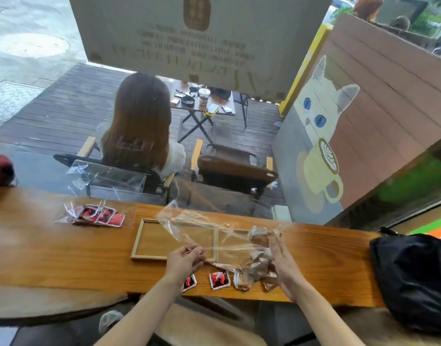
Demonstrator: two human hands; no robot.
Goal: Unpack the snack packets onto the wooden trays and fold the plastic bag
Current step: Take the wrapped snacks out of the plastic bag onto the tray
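Status: unpacking in progress; bag not yet ready to fold.

Left hand (184, 258): fingers pinched narrow on one end of the clear plastic bag (189, 226). Right hand (281, 260): fingers spread wide, palm turned inward, against the bag's other end where brown/white snack packets (259, 258) are bunched. Cannot tell if the rt hand grips the film or only steadies the packets.

Key relation: the bag is stretched taut between the hands, long axis running left-right, approx. parallel to the counter (64, 258) edge. It hangs above the two wooden trays (149, 240), which sit side by side just ahead of the hands; both trays look bare. The brown packets are at the right end, so the rt hand is nearer them and nearer the right tray; the left tray lies closer to the lt hand.

Other packets:
- Red/black packets (219, 279), loose on the counter, near edge, between the forearms, outside the trays.
- Further red packets (99, 216) in a second clear wrap, far left, well apart from the hands.

Judgement: next move prob. calls for freeing the brown packets from the right end down onto the right tray, lt hand anchoring. Risk: the film is thin and taut; packets may spill onto the counter instead.
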